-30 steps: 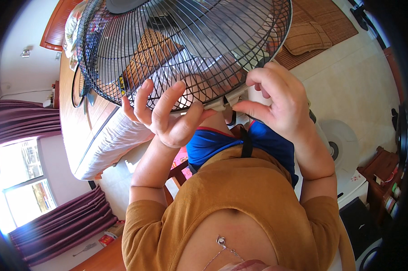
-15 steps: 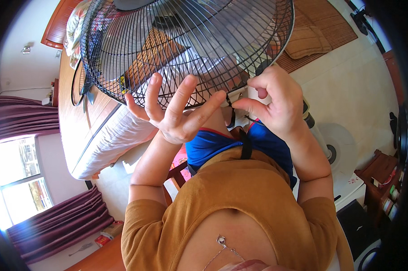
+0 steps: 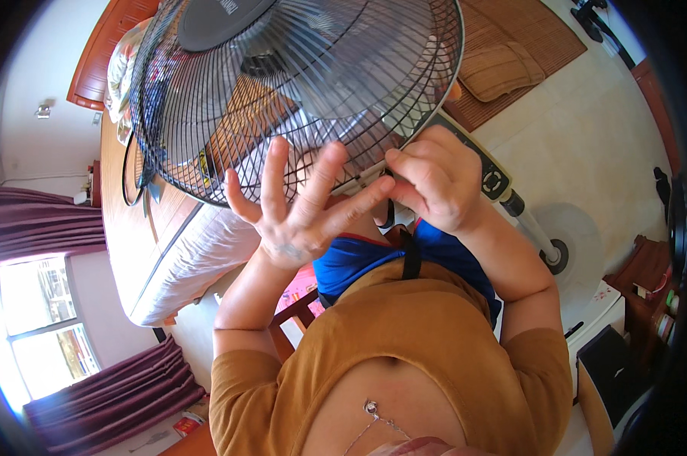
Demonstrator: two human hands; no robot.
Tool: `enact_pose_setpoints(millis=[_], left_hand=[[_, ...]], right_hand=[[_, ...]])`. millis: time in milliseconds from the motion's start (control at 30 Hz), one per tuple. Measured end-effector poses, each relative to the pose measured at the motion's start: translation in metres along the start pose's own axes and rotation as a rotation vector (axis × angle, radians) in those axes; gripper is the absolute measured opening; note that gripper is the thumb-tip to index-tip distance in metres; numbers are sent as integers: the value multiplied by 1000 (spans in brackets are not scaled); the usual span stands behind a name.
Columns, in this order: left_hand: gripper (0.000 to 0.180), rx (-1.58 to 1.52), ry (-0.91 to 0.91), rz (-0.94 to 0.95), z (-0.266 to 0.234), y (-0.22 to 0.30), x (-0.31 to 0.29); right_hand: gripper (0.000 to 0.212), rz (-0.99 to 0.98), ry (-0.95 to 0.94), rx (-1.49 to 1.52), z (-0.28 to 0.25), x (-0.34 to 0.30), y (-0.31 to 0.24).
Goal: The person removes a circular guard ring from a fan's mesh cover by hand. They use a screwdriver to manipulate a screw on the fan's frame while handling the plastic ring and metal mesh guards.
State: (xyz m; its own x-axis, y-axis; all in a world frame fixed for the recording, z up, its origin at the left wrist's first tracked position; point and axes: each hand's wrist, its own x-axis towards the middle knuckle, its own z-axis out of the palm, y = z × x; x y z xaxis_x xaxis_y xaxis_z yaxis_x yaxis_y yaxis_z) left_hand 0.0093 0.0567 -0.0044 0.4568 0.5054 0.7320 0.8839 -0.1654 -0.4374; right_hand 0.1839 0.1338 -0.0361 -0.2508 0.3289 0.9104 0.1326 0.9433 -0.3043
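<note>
A standing fan's round wire grille (image 3: 207, 114) tilts over my lap, its dark centre cap (image 3: 226, 19) at the top of the view. My left hand (image 3: 294, 220) is spread in front of the grille's near edge, palm side hidden, fingers apart and holding nothing I can see. At the grille's near rim, my right hand (image 3: 438, 178) pinches with thumb and forefinger. Something small and dark shows just beneath those fingertips; what it is I cannot make out. The fan's control panel (image 3: 495, 181) sits beyond my right wrist.
The fan's pole runs down to a round base (image 3: 564, 235) on the tiled floor at right. A bed with a white cover (image 3: 191, 251) lies at left. Beyond the fan are a woven mat (image 3: 518, 30) and a brown cushion (image 3: 503, 72). Purple curtains (image 3: 39, 220) flank a bright window.
The grille has shifted left and lower in view, showing more of its cap and control panel. My right fingers have closed from a loose gap to a pinch, nearer my left hand.
</note>
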Motion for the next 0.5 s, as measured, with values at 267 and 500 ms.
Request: enact_pose_setpoints(millis=[267,500], left_hand=[[23,-2,-39,32,0,3,-4],[23,13,-50,72,-2,2,-2]], right_hand=[[37,60,59,102,0,-8,-2],[46,966,428,829,-3,-5,18]])
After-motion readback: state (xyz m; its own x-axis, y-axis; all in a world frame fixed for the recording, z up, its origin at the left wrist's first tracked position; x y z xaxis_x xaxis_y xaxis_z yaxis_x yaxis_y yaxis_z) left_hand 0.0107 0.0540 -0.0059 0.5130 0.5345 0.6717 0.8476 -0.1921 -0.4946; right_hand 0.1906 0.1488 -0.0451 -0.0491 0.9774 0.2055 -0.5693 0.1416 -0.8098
